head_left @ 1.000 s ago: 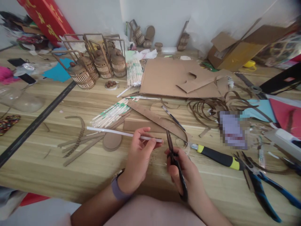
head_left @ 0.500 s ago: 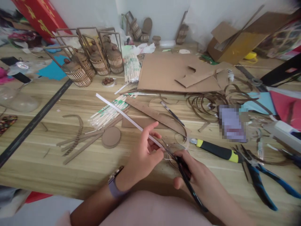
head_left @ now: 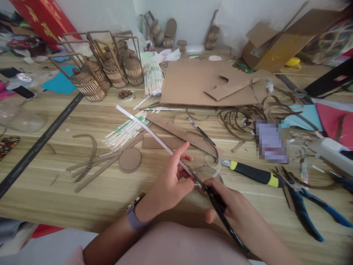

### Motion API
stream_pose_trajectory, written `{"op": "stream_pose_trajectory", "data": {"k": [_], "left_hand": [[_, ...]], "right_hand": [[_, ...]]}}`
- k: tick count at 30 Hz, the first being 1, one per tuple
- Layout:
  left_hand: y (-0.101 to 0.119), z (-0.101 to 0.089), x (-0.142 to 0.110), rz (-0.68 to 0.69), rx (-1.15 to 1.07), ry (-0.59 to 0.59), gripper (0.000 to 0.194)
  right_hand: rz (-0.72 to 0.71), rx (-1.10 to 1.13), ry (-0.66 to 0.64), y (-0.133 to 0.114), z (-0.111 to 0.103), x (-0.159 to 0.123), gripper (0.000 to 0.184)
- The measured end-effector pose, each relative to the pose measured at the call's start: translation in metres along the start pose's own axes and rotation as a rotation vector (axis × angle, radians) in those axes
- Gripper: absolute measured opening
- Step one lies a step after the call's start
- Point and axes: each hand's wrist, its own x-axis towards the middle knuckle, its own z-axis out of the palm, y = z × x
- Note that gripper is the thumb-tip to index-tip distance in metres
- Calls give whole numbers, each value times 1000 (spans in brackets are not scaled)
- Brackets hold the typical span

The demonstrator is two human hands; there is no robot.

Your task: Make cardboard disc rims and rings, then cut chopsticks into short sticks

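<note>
A long, narrow white strip runs diagonally from above the chopsticks down to my left hand. That hand pinches it between thumb and fingers, with the index finger stretched out. My right hand grips black-handled scissors; their blades lie along the strip's near end, close to my left fingertips. Whether the blades touch the strip I cannot tell. Just beyond the scissors is a clear round roll, partly hidden. A utility knife with a black and yellow handle lies to the right of it.
Blue-handled pliers lie at the right. Wrapped chopsticks, a cardboard disc and cardboard strips are on the left. Behind stand small lidded baskets, a cardboard sheet and a cardboard box. Curled brown strips lie right of centre.
The white strip and my left hand have shifted slightly to the right. The scissor blades now look more closed and in line with the strip.
</note>
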Motion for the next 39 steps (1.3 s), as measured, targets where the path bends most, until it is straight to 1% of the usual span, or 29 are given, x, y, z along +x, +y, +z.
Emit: {"op": "stream_pose_trajectory", "data": {"k": [4,9,15,19,21,22,24,25,26,27,28,30,31,35,39], "left_hand": [[1,0,1,-6,-1,-9,77],[0,0,1,-13,5,-14,80],[-3,-1,1,5,28,-20,80],[1,1,0,-5,-24,-28,79],[1,3,0,11,-44,23,76],[1,4,-1,28,-42,79,73],[0,5,0,54,-20,217,57],[0,5,1,47,-13,260,47],[-1,5,2,27,-18,261,36],[-1,5,3,-4,-33,225,28],[0,4,4,-39,-59,164,27],[2,4,7,-90,-108,58,34],[2,4,7,-99,-121,36,37],[5,4,8,-110,-142,47,41],[3,5,7,-117,-155,22,45]], "right_hand": [[5,26,-5,1,1,0,34],[7,39,3,2,3,0,32],[-26,10,-1,19,8,-5,25],[-15,19,14,25,7,-7,27],[-15,13,62,26,5,-7,30],[-16,6,94,26,5,-7,31],[-21,-9,137,27,4,-7,33],[-22,-15,138,27,4,-7,33],[-25,-22,132,28,5,-7,33],[-32,-30,124,28,5,-7,34],[-37,-38,113,28,6,-7,35],[-43,-53,110,28,9,-8,37],[-45,-61,116,27,10,-8,38],[-56,-85,140,26,12,-9,39],[-74,-99,146,24,12,-10,36]]}}
